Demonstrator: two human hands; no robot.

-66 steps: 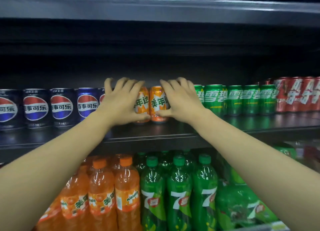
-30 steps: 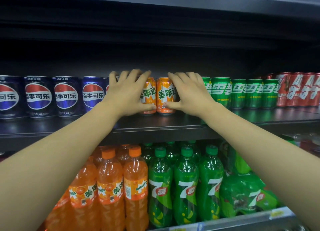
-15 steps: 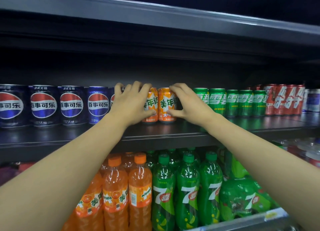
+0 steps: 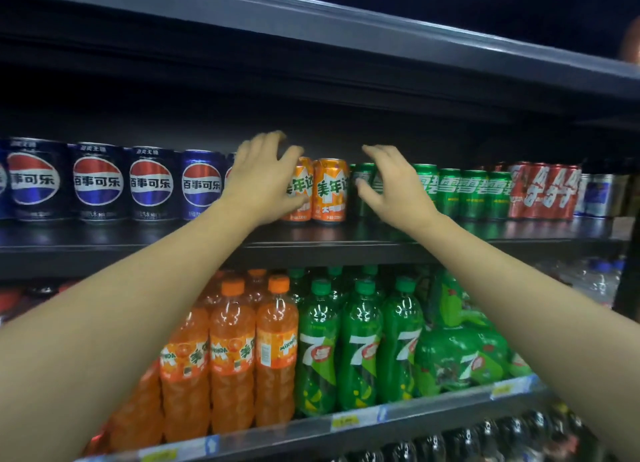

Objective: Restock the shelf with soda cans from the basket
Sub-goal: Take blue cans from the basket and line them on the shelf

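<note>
Two orange soda cans stand side by side on the dark middle shelf [image 4: 311,243]. The right orange can [image 4: 329,191] is fully visible. The left orange can [image 4: 300,184] is partly hidden behind my left hand [image 4: 263,181], whose fingers are spread and raised above the can top, with the thumb near the can's lower side. My right hand [image 4: 391,187] hovers open just right of the orange cans, in front of the first green cans, and holds nothing. The basket is not in view.
On the same shelf, blue cola cans [image 4: 150,184] line up to the left, green soda cans [image 4: 474,191] and red cans [image 4: 543,191] to the right. The shelf below carries orange bottles [image 4: 232,350] and green bottles [image 4: 360,350]. Another shelf board hangs close above.
Both hands were closed around the two orange cans. Now their fingers have opened and lifted off; my right hand has drawn away to the right, leaving the cans standing on the shelf.
</note>
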